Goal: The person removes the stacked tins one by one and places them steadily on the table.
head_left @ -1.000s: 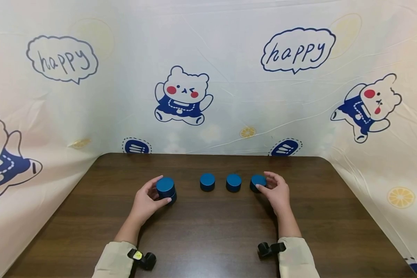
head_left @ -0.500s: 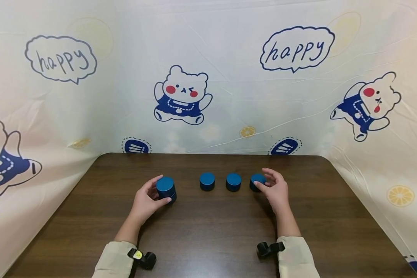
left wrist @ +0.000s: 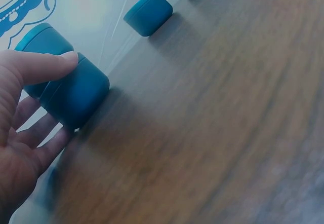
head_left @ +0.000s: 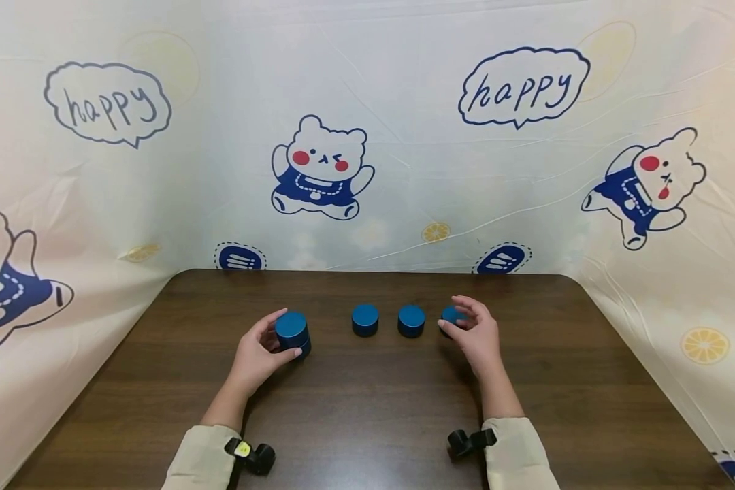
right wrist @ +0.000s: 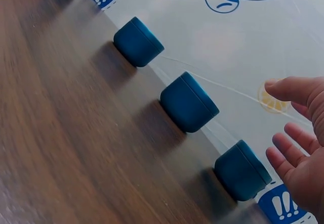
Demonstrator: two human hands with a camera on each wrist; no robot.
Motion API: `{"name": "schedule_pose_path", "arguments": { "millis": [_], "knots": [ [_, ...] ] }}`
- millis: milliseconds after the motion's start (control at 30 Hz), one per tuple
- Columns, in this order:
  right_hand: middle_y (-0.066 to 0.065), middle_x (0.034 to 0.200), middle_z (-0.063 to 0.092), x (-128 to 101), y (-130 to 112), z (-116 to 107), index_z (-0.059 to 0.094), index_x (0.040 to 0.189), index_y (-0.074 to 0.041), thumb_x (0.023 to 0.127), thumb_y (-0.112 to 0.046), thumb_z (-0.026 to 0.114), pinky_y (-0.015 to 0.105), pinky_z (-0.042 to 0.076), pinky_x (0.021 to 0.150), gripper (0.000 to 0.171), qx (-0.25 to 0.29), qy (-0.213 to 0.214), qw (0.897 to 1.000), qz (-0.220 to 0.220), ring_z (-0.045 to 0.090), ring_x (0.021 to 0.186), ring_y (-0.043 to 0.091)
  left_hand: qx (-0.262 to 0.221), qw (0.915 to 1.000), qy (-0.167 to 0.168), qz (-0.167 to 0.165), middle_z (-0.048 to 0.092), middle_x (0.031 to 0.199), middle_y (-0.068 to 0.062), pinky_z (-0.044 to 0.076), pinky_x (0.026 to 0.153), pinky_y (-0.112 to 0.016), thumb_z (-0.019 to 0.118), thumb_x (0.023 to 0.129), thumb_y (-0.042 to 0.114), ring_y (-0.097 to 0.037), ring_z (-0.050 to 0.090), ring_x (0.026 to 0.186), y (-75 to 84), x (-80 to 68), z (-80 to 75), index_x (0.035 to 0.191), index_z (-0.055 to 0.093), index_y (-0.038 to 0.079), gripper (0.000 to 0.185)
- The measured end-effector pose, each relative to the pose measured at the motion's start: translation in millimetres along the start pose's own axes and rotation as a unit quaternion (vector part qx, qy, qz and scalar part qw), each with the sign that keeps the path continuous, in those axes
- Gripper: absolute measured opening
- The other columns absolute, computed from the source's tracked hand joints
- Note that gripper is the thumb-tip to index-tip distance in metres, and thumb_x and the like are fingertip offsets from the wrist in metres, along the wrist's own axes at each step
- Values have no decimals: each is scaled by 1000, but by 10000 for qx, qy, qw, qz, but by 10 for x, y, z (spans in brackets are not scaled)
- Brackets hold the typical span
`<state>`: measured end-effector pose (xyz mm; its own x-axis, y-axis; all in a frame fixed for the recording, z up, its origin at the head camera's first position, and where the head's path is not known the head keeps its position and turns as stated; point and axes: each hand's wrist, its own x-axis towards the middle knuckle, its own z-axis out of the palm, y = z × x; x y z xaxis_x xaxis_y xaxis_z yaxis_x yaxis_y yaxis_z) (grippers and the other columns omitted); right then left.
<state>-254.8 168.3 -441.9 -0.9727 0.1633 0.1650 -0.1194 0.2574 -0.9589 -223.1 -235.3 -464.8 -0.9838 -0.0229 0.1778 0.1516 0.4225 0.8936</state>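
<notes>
Left hand (head_left: 258, 355) is clasping the stacked blue cylinders (head_left: 292, 332), apparently steadying them, while right hand (head_left: 480, 339), fingers parted, is hovering beside the rightmost cylinder (head_left: 450, 314).

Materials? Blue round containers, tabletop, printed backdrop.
Blue round containers: metal or coated plastic, can't tell; satin finish, from the soft sheen on smooth sides.
Tabletop: wood or wood-look laminate; low gloss, with dark grain and a diffuse light patch.
Printed backdrop: likely thin fabric or plastic sheet, mostly matte; it shows creases.
</notes>
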Motion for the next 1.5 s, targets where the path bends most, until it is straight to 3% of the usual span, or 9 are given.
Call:
{"name": "schedule_pose_path", "arguments": {
  "millis": [367, 900, 1100, 1500],
  "knots": [
    [14, 130, 55, -33, -48, 98, 61, 124, -6, 79, -2, 80, 50, 49, 96, 49, 136, -88, 9987, -475, 56, 117, 33, -31, 10000, -24, -10, 52, 135, -21, 45, 99, -53, 85, 75, 10, -39, 52, 121, -27, 4, 1, 144, 46, 13, 80],
    [10, 126, 56, -100, -146, 213, 64, 122, -7, 79, -4, 81, 47, 49, 97, 46, 178, -382, 9955, -850, 55, 117, 32, 24, 10000, -25, 16, 52, 134, -21, 45, 99, -53, 86, 75, 10, -39, 52, 121, -24, 10, 11, 144, 46, 13, 79],
    [9, 128, 55, -120, -182, 255, 63, 123, -7, 79, -4, 81, 48, 48, 97, 47, 154, -512, 9953, -802, 55, 117, 29, 58, 10000, -25, 21, 52, 135, -21, 45, 99, -53, 86, 75, 9, -39, 51, 122, -22, 11, 18, 143, 46, 11, 79],
    [10, 131, 54, -153, -205, 339, 63, 124, -7, 79, -4, 81, 49, 46, 99, 48, 164, -733, 9941, -780, 53, 119, 34, 70, 9999, -86, -34, 52, 136, -20, 44, 100, -52, 86, 75, 10, -38, 51, 124, -9, 4, 32, 143, 46, 14, 79]
  ]
}}
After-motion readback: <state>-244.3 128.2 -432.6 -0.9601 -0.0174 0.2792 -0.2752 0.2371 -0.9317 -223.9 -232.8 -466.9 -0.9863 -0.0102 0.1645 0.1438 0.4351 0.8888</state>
